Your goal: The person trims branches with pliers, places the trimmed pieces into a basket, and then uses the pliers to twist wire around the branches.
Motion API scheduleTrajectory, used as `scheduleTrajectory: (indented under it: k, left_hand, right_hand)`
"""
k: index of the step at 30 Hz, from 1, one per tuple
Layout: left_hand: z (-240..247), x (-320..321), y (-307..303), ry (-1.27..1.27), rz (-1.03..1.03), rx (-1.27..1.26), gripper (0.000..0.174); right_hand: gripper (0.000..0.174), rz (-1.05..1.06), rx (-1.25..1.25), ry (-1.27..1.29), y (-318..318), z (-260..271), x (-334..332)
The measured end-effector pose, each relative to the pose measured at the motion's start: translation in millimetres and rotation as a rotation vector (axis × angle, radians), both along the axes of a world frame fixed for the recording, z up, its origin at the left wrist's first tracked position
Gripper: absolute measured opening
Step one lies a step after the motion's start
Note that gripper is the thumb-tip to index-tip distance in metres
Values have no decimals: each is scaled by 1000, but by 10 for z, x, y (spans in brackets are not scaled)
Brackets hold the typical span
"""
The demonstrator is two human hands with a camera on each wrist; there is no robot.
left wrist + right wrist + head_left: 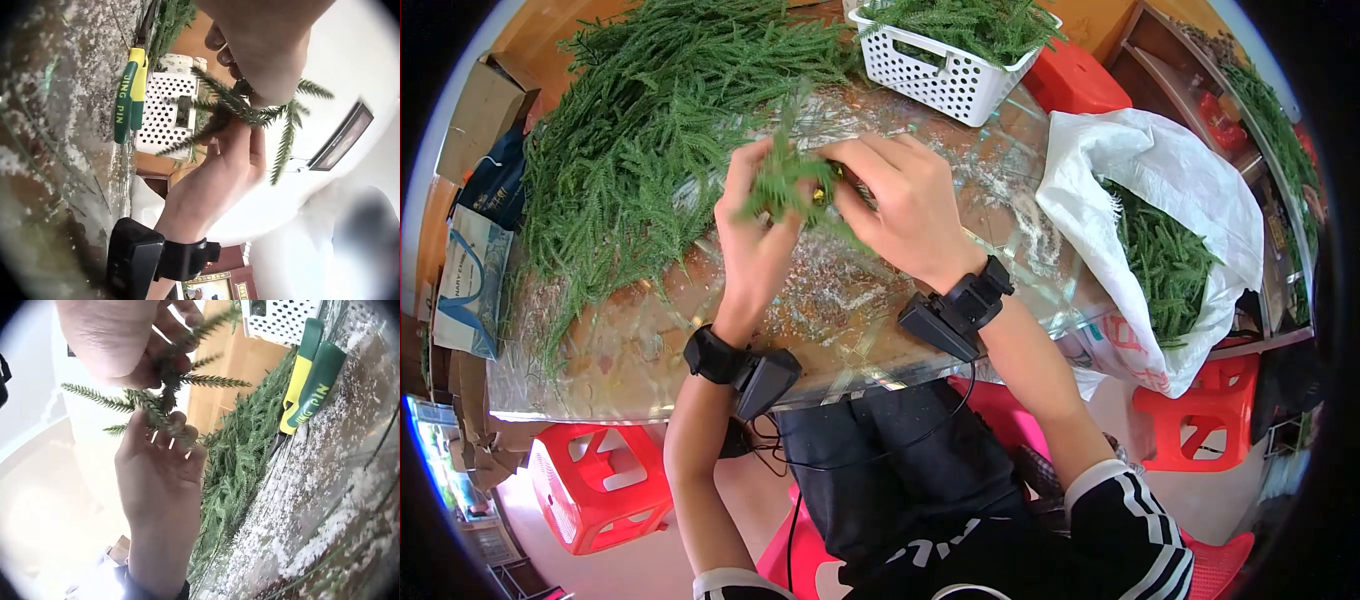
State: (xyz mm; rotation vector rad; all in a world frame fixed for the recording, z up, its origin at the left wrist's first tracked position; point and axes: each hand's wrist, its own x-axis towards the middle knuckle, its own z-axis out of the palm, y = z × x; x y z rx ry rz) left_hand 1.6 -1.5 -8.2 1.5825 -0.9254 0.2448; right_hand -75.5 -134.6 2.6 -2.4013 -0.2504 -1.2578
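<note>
Between my two raised hands is a green artificial pine sprig with several short needled twigs, blurred in the head view. My left hand grips it from the left, thumb and fingers around its stem. On the other side my right hand pinches the sprig near its middle, fingertips close to the left ones. A small gold shiny piece shows beside the right fingertips. In the right wrist view, pliers with green and yellow handles lie on the table below the hands.
A big heap of pine sprigs covers the table's left and back. A white perforated basket of greenery stands at the back. At the right is a white woven sack with more sprigs. White flakes litter the tabletop. Red stools stand around.
</note>
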Motion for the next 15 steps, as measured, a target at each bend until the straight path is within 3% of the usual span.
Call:
scheduleTrajectory:
  k: [3, 6, 10, 15]
  left_hand:
    - [-30, 25, -2, 145, 83, -25, 21]
    - [-2, 100, 48, 78, 204, 346, 17]
    - [-65, 57, -30, 105, 164, 177, 17]
    - [-153, 124, -40, 23, 197, 215, 20]
  right_hand:
    - [16, -12, 45, -31, 7, -51, 22]
    - [11, -39, 254, 124, 59, -58, 9]
    - [15, 57, 508, 246, 69, -99, 33]
    - [15, 61, 515, 310, 44, -143, 50]
